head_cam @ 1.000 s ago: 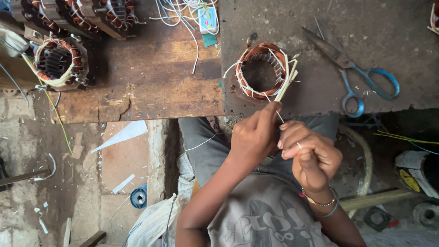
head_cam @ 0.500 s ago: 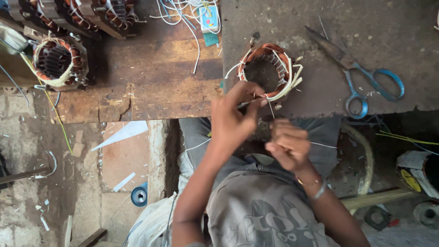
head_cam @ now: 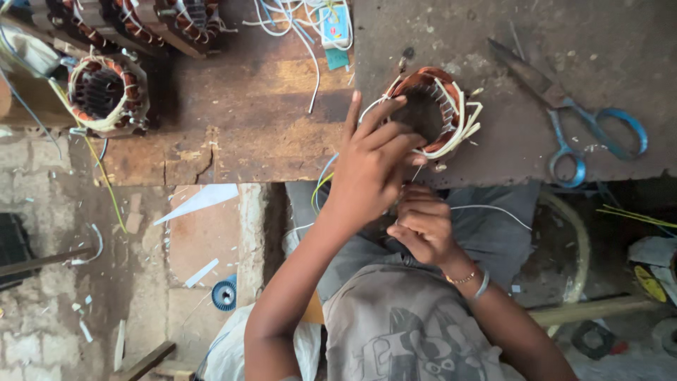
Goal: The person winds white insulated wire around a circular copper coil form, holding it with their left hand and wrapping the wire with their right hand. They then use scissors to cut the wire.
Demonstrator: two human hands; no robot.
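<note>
Far left on the table [head_cam: 247, 134] there's another wound stator [head_cam: 106, 93], its core packed with copper coils. Moving right, the left hand [head_cam: 370, 166] has fingers spread out, resting on the near edge of the stator [head_cam: 430, 113] being worked on, which sits at the table's front edge with pale wire sleeves poking out. Just below it, the right hand [head_cam: 423, 226] is curled tight, apparently pinching a thin white wire [head_cam: 493, 210] that trails off right. Blue-handled scissors [head_cam: 564, 120] lie further right, well clear of both hands.
</note>
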